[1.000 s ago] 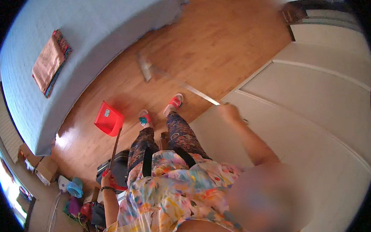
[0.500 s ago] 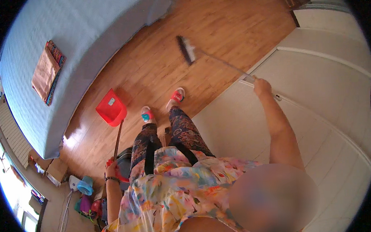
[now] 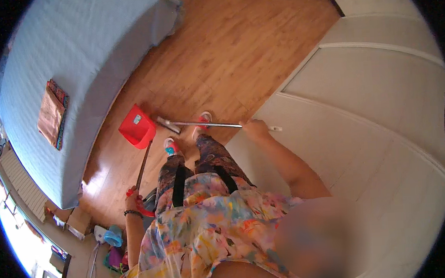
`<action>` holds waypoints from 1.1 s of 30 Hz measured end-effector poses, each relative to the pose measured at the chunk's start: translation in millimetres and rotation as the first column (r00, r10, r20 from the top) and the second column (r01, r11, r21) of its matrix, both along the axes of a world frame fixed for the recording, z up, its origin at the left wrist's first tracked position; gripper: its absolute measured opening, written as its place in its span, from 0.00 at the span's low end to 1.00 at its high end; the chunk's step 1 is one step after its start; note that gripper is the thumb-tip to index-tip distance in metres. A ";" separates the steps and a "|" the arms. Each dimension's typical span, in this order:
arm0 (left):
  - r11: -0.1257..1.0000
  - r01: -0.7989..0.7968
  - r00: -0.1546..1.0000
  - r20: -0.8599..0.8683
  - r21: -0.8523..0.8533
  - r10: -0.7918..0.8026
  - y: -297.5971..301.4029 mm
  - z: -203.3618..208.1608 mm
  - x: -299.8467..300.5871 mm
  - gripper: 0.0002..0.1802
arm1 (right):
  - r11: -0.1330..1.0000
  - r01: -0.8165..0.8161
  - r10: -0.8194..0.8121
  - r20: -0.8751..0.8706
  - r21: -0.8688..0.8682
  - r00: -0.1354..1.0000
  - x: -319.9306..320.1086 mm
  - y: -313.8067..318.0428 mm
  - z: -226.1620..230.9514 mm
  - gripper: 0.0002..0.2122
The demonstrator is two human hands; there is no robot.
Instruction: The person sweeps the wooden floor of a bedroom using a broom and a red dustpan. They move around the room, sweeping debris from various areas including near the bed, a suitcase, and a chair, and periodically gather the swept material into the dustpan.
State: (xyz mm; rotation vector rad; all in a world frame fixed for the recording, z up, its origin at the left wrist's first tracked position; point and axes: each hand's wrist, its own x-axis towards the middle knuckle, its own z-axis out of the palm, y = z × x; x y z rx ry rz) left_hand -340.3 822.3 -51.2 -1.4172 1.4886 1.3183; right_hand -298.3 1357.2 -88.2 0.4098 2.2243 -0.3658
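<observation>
My left hand [image 3: 132, 198] is closed around the long handle of a red dustpan [image 3: 138, 127], whose pan lies on the floor ahead and to the left of my feet. In my right hand [image 3: 255, 131] is the upper part of a broom's metal handle, its end sticking out past the fist. The broom [image 3: 206, 123] reaches leftward across the front of my feet. Its head rests low by the floor, just right of the dustpan's edge, with a small gap between them.
A bed [image 3: 112, 59] with a light blue cover stands at the left, a folded cloth [image 3: 53, 117] on top. White panelled doors [image 3: 351, 97] run along the right. Boxes [image 3: 76, 219] and a light blue container [image 3: 113, 236] are at lower left. The floor [image 3: 223, 53] is wood.
My right hand has moved left and nearer to me, sweeping the broom head from the far floor to beside the dustpan. My left hand keeps hold of the dustpan, which has barely moved.
</observation>
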 end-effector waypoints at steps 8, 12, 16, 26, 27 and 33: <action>0.993 0.114 0.992 -0.051 -0.031 -0.115 26.3 17.2 -6.3 0.13 | 0.839 -0.256 0.234 0.105 0.481 0.966 22.4 202.2 -45.0 0.10; 0.994 0.075 0.996 -0.041 -0.075 -0.078 38.4 8.1 -24.4 0.13 | 0.878 -0.011 0.068 -0.101 0.478 0.993 -3.5 228.7 18.2 0.12; 0.988 0.131 0.991 0.028 -0.084 -0.129 32.9 -6.9 -38.4 0.15 | 0.894 0.024 0.044 -0.141 0.447 0.989 3.9 205.5 24.9 0.12; 0.967 -0.185 0.980 0.110 0.175 0.167 2.5 -33.8 -91.7 0.07 | 0.998 0.009 -0.021 -0.196 -0.058 0.980 -177.1 -61.0 -44.3 0.10; 0.944 -0.233 0.969 0.134 0.233 0.206 4.8 -26.8 -110.0 0.06 | 0.997 -0.070 0.059 -0.223 -0.041 0.973 -193.6 -66.1 -68.5 0.11; 0.931 -0.228 0.962 0.212 0.285 0.171 13.1 3.6 -191.4 0.06 | 0.945 0.319 -0.281 -0.319 0.070 0.905 -179.4 55.3 -124.9 0.11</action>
